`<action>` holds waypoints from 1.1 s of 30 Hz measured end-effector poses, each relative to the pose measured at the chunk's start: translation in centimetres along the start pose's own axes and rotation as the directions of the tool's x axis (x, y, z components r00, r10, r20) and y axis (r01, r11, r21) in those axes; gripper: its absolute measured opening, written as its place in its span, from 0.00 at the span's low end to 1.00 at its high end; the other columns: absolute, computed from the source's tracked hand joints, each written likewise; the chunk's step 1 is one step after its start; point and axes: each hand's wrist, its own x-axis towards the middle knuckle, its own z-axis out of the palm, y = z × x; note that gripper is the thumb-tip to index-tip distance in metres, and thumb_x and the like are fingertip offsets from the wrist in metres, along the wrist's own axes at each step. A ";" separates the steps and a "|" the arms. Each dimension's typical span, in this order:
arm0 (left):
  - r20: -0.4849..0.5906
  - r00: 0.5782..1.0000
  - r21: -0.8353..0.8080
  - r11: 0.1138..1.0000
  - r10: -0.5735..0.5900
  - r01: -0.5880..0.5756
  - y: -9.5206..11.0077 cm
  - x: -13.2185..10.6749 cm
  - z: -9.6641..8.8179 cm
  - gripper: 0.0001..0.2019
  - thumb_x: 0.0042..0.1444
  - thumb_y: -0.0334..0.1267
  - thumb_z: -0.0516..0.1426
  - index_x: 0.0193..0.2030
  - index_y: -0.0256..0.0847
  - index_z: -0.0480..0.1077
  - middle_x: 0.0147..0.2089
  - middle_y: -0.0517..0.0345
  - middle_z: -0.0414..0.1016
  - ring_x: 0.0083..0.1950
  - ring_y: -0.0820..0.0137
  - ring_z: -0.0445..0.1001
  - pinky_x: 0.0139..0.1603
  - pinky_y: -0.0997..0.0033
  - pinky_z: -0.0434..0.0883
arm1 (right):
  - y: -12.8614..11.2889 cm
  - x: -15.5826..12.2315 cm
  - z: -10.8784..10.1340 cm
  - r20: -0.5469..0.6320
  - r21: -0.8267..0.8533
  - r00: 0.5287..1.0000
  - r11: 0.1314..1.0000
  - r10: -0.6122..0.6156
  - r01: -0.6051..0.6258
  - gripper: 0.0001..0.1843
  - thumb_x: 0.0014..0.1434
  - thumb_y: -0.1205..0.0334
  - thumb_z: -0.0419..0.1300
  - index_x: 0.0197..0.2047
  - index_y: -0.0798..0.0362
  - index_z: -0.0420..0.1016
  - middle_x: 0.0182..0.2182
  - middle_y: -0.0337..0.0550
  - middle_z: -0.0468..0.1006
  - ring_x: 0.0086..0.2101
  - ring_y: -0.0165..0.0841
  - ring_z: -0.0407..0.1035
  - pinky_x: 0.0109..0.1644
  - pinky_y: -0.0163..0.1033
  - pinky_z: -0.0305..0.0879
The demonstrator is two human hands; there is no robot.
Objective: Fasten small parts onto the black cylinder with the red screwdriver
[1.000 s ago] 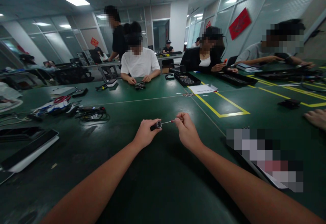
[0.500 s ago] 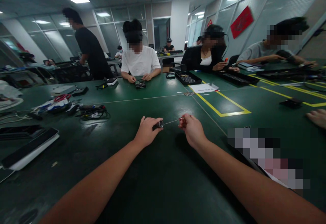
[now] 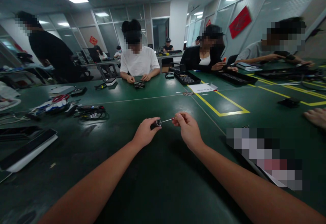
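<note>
My left hand (image 3: 145,133) is closed around a short dark cylinder (image 3: 158,123), whose round, pale-rimmed end faces right. Opposite it, my right hand (image 3: 188,129) pinches the reddish end of a thin screwdriver (image 3: 166,120). Its slim metal shaft points left and its tip meets or enters the cylinder's round end; which of these I cannot tell. Most of the handle is hidden by my fingers. Both hands are held over the green table (image 3: 142,183).
Left lie a black-and-white device (image 3: 30,151), bundled cables (image 3: 93,112) and red-handled tools (image 3: 60,98). A partly blurred sheet (image 3: 267,159) lies near my right forearm. Across the table are a white paper (image 3: 202,88), black trays (image 3: 187,78) and seated people; another hand (image 3: 315,116) rests at right.
My right hand has moved slightly left and the screwdriver sits closer to the cylinder, with less shaft showing. A standing person in black in the background has moved left.
</note>
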 end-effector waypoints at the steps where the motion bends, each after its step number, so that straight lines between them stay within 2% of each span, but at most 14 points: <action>1: -0.001 1.000 -0.006 1.000 0.000 0.000 -0.1 0.0 0.0 0.19 0.61 0.33 0.63 0.59 0.45 0.73 0.55 0.54 0.78 0.56 0.60 0.74 0.59 0.57 0.69 | 0.0 0.0 0.0 0.009 -0.005 1.000 1.000 -0.009 0.009 0.16 0.62 0.45 0.60 0.39 0.51 0.74 0.32 0.43 0.79 0.33 0.37 0.75 0.40 0.44 0.72; 10: -0.006 1.000 -0.040 0.999 0.010 -0.010 -0.1 0.0 0.1 0.18 0.60 0.32 0.64 0.58 0.44 0.74 0.55 0.54 0.79 0.56 0.61 0.74 0.60 0.57 0.69 | 0.4 0.2 0.2 -0.060 0.004 0.998 1.000 0.011 -0.011 0.18 0.61 0.43 0.60 0.39 0.50 0.73 0.31 0.42 0.80 0.33 0.37 0.75 0.41 0.45 0.72; 16: -0.006 1.000 -0.038 0.999 0.011 -0.011 -0.1 0.0 0.0 0.19 0.60 0.32 0.64 0.58 0.45 0.74 0.54 0.55 0.79 0.55 0.61 0.75 0.59 0.57 0.70 | 0.0 0.0 0.1 -0.005 0.006 1.000 1.000 -0.012 0.012 0.18 0.60 0.42 0.61 0.38 0.50 0.73 0.32 0.42 0.79 0.33 0.36 0.75 0.40 0.44 0.71; 24: 0.018 0.999 -0.030 0.999 0.035 -0.035 0.0 -0.1 0.0 0.18 0.60 0.32 0.65 0.57 0.46 0.74 0.51 0.55 0.79 0.53 0.60 0.74 0.56 0.58 0.70 | -0.8 -0.2 -0.1 0.014 -0.103 1.000 0.995 0.000 0.001 0.23 0.65 0.38 0.54 0.35 0.50 0.72 0.19 0.35 0.70 0.22 0.32 0.65 0.28 0.39 0.60; 28: 0.037 0.998 -0.032 0.998 0.052 -0.051 -0.1 -0.1 0.0 0.18 0.60 0.32 0.64 0.57 0.46 0.74 0.51 0.56 0.79 0.53 0.61 0.74 0.56 0.57 0.70 | -0.9 -0.5 -0.1 0.041 -0.218 0.996 0.972 -0.081 0.088 0.20 0.67 0.44 0.52 0.34 0.49 0.72 0.20 0.35 0.68 0.22 0.32 0.62 0.28 0.39 0.57; 33: -0.001 0.998 -0.077 0.995 0.059 -0.059 -0.3 -0.1 0.0 0.17 0.60 0.31 0.64 0.56 0.44 0.74 0.51 0.54 0.79 0.53 0.61 0.75 0.57 0.58 0.70 | -0.4 -0.8 -0.2 0.064 -0.130 0.995 0.988 -0.081 0.088 0.10 0.66 0.52 0.52 0.42 0.47 0.70 0.28 0.36 0.72 0.29 0.35 0.67 0.34 0.40 0.62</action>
